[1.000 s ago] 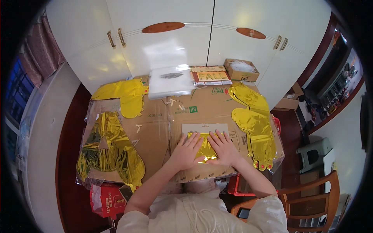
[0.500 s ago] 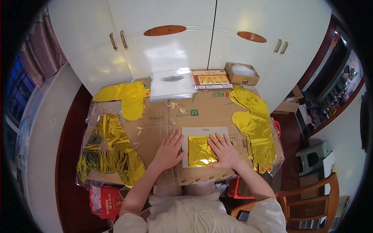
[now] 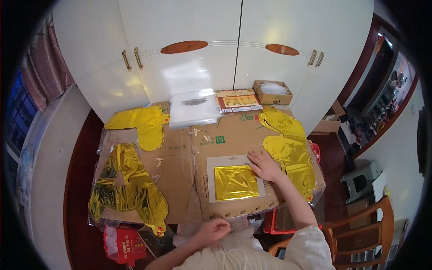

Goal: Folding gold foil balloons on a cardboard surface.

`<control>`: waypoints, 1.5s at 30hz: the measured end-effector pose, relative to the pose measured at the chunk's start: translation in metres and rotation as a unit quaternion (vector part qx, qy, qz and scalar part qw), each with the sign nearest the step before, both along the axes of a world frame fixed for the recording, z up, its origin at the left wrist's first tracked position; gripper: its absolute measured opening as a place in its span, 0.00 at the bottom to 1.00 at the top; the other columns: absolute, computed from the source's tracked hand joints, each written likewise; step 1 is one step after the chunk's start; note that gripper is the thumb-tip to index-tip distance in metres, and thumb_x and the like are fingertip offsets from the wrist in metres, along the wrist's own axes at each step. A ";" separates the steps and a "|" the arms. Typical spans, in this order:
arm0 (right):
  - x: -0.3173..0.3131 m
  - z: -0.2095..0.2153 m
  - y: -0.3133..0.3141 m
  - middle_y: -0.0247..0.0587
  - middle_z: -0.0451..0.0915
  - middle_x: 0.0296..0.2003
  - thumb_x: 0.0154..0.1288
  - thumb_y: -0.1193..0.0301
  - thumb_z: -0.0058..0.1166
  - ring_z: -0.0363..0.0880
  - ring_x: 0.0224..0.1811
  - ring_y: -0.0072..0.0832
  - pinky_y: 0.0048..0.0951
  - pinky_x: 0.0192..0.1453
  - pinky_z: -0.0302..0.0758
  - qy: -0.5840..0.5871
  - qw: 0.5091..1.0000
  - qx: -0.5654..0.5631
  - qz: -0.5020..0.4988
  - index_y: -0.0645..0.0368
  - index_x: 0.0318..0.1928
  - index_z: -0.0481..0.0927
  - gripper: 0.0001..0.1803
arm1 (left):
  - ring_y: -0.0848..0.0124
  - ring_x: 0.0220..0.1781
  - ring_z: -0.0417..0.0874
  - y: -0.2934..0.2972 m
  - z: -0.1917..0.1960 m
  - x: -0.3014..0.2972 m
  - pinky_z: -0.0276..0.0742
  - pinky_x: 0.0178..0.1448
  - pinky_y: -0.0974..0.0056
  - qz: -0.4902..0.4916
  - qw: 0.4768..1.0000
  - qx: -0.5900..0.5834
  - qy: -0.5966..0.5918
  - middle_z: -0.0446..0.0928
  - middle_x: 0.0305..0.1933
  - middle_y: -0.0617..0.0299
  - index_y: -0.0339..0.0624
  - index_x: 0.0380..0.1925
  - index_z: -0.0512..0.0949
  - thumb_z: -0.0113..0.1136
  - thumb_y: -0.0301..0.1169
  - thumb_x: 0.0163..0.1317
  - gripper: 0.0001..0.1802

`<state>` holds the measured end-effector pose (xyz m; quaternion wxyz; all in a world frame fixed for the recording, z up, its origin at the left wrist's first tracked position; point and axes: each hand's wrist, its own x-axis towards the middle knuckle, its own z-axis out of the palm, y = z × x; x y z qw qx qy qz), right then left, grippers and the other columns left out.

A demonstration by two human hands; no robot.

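One folded gold foil square [image 3: 236, 182] is lying on one white card [image 3: 216, 163] on the bench [image 3: 180, 166]. The card's right edge is being pressed by the right hand [image 3: 264, 165], fingers spread flat. The left hand [image 3: 215, 231] is curled at the near edge, its fingers loosely closed, holding nothing discernible. Four gold balloons are flanking bare cardboard.

Left hand [image 3: 215, 230] pulled off the folded gold foil [image 3: 236, 182], now down at the near table edge by the person's chest, fingers curled. Right hand [image 3: 264, 164] slid right, resting on the white card's [image 3: 234, 160] right edge (earlier both palms pressed the foil). Foil fully uncovered now.
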<state>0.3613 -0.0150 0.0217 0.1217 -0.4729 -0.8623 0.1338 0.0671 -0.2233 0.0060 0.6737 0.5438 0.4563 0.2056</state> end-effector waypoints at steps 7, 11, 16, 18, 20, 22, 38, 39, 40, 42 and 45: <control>-0.009 -0.004 -0.059 0.55 0.68 0.65 0.72 0.58 0.44 0.61 0.71 0.48 0.51 0.76 0.53 0.032 0.998 -0.023 0.046 0.62 0.66 0.68 0.29 | 0.67 0.59 0.78 -0.023 -0.059 0.042 0.73 0.65 0.66 0.158 0.904 -0.207 -0.339 0.76 0.59 0.53 0.30 0.63 0.67 0.53 0.35 0.72 0.25; -0.013 0.003 -0.083 0.51 0.70 0.64 0.71 0.58 0.44 0.61 0.71 0.47 0.52 0.76 0.51 0.020 0.998 -0.017 0.059 0.60 0.65 0.69 0.27 | 0.64 0.59 0.80 -0.022 -0.048 0.048 0.78 0.61 0.60 0.238 0.864 -0.275 -0.348 0.77 0.58 0.50 0.33 0.59 0.69 0.48 0.37 0.74 0.21; -0.010 0.008 -0.084 0.42 0.74 0.61 0.72 0.55 0.43 0.66 0.69 0.41 0.52 0.75 0.53 0.006 0.996 -0.014 0.082 0.55 0.60 0.75 0.24 | 0.66 0.49 0.84 -0.026 -0.037 0.051 0.83 0.51 0.64 0.330 0.871 -0.217 -0.292 0.79 0.52 0.52 0.29 0.53 0.72 0.50 0.36 0.74 0.19; -0.008 0.011 -0.070 0.43 0.74 0.61 0.72 0.56 0.44 0.68 0.67 0.41 0.53 0.75 0.54 0.010 0.995 0.001 0.097 0.55 0.59 0.76 0.23 | 0.66 0.46 0.85 -0.026 -0.034 0.049 0.83 0.49 0.64 0.327 0.885 -0.189 -0.273 0.81 0.49 0.52 0.29 0.51 0.73 0.50 0.36 0.73 0.19; -0.011 0.018 -0.043 0.44 0.74 0.60 0.71 0.58 0.46 0.69 0.65 0.42 0.52 0.74 0.56 0.021 0.993 0.036 0.110 0.55 0.58 0.76 0.22 | 0.66 0.44 0.85 -0.029 -0.029 0.044 0.84 0.47 0.64 0.320 0.897 -0.168 -0.254 0.82 0.46 0.52 0.28 0.49 0.74 0.50 0.36 0.73 0.19; -0.018 0.031 -0.001 0.44 0.75 0.59 0.69 0.61 0.47 0.71 0.62 0.43 0.50 0.71 0.60 0.043 0.988 0.091 0.116 0.56 0.58 0.76 0.21 | 0.66 0.43 0.85 -0.029 -0.025 0.033 0.84 0.46 0.64 0.303 0.915 -0.154 -0.217 0.82 0.44 0.51 0.27 0.47 0.76 0.50 0.36 0.73 0.18; -0.193 0.010 0.224 0.44 0.82 0.43 0.63 0.56 0.53 0.81 0.47 0.41 0.46 0.52 0.75 -0.097 0.980 0.134 0.114 0.55 0.41 0.78 0.17 | 0.63 0.41 0.86 -0.008 -0.052 -0.066 0.85 0.46 0.58 0.450 0.862 -0.100 -0.212 0.82 0.43 0.50 0.29 0.48 0.74 0.50 0.31 0.72 0.14; -0.192 0.017 0.218 0.44 0.83 0.40 0.63 0.56 0.52 0.82 0.44 0.41 0.46 0.49 0.76 -0.101 0.983 0.120 0.097 0.54 0.38 0.79 0.15 | 0.63 0.42 0.86 -0.008 -0.054 -0.068 0.85 0.47 0.57 0.445 0.866 -0.095 -0.208 0.82 0.43 0.50 0.29 0.49 0.74 0.50 0.31 0.73 0.14; -0.192 0.024 0.212 0.44 0.83 0.39 0.64 0.56 0.51 0.82 0.43 0.42 0.46 0.48 0.77 -0.091 0.985 0.110 0.092 0.53 0.37 0.80 0.15 | 0.63 0.42 0.86 -0.009 -0.056 -0.070 0.85 0.47 0.57 0.440 0.870 -0.090 -0.205 0.82 0.43 0.50 0.29 0.49 0.74 0.49 0.30 0.73 0.14; -0.186 0.036 0.203 0.44 0.83 0.36 0.66 0.57 0.49 0.82 0.41 0.44 0.46 0.45 0.78 -0.075 0.990 0.087 0.076 0.51 0.36 0.81 0.14 | 0.63 0.42 0.86 -0.010 -0.057 -0.069 0.85 0.47 0.57 0.428 0.876 -0.077 -0.208 0.82 0.43 0.50 0.30 0.49 0.74 0.49 0.30 0.73 0.14; -0.180 0.030 0.212 0.43 0.84 0.36 0.66 0.56 0.47 0.82 0.41 0.46 0.46 0.47 0.78 -0.058 0.996 0.031 0.057 0.50 0.38 0.82 0.15 | 0.63 0.42 0.86 -0.009 -0.054 -0.065 0.86 0.47 0.57 0.418 0.877 -0.055 -0.231 0.82 0.43 0.51 0.31 0.49 0.74 0.48 0.30 0.73 0.13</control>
